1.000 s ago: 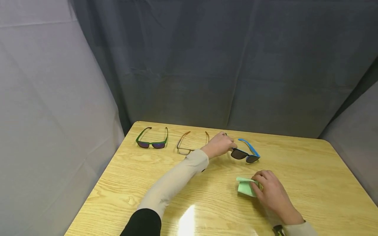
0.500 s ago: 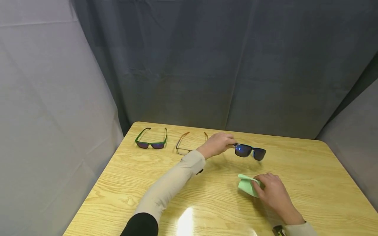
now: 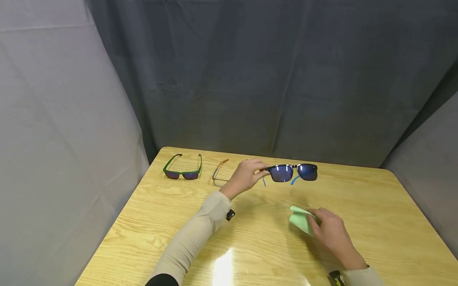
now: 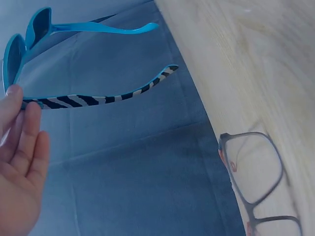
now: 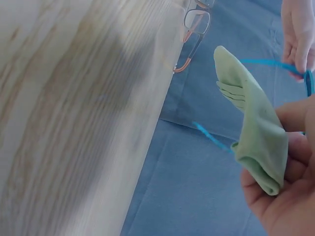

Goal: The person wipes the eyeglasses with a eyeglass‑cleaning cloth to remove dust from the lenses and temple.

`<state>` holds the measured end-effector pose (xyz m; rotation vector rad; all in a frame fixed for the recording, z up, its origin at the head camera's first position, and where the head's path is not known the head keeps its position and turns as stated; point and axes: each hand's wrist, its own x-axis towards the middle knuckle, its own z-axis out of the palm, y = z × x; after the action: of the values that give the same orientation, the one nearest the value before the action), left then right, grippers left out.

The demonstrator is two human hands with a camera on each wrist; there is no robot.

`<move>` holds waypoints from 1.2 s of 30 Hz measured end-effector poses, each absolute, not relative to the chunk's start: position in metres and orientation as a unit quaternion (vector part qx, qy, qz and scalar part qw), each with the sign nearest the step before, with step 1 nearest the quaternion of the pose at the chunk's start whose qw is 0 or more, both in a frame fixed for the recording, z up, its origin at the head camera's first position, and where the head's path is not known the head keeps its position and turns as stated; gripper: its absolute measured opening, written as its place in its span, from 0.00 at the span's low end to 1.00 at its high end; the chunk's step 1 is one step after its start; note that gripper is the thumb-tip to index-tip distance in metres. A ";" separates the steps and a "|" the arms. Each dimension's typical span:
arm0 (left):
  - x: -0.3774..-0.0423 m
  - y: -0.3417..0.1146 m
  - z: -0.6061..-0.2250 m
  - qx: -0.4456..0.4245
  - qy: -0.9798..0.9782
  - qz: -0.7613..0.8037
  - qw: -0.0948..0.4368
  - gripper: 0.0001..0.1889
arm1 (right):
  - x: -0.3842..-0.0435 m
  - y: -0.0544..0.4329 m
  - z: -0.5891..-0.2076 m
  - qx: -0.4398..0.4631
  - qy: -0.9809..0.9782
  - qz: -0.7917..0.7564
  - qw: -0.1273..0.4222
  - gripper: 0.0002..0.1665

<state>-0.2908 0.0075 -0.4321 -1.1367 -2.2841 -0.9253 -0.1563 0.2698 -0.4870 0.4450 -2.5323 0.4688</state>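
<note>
since left hand [image 3: 247,174] pinches sunglasses [image 3: 294,167] by one corner, lenses [image 3: 307,172] are uncovered; right hand [image 3: 330,230] grips green cloth [image 3: 299,221] nearer the person than the sunglasses.

Lit moderately in head view, dimmer on curtain [image 3: 222,79]. Glares white off near part of counter [image 3: 257,242]; glints on sunglasses [image 3: 282,173]. Shaded softly beneath cloth [image 3: 300,222]. Washed out, hazy and blue-tinted in both wrist views; slightly soft in detail.
</note>
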 end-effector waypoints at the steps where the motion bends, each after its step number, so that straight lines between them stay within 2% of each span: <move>1: -0.289 0.004 -0.433 -0.402 -0.823 -0.340 0.213 0.10 | -0.157 0.270 -0.486 0.165 -0.934 0.175 0.265 0.10; 13: -0.274 -0.030 -0.436 -0.401 -0.808 -0.373 0.215 0.10 | -0.161 0.271 -0.481 0.151 -0.923 0.189 0.298 0.07; 18: -0.268 -0.040 -0.438 -0.410 -0.806 -0.373 0.207 0.10 | -0.162 0.271 -0.477 0.095 -0.925 0.213 0.298 0.06; 28: -0.259 -0.048 -0.446 -0.416 -0.810 -0.370 0.185 0.09 | -0.165 0.265 -0.461 -0.010 -0.933 0.275 0.232 0.20; 36: -0.251 -0.047 -0.450 -0.423 -0.813 -0.361 0.172 0.10 | -0.169 0.258 -0.452 -0.034 -0.923 0.288 0.253 0.21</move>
<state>-0.2509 -0.0467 -0.4504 -1.2006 -2.3087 -1.0249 -0.1686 0.2584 -0.4521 -0.0931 -2.5086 0.7818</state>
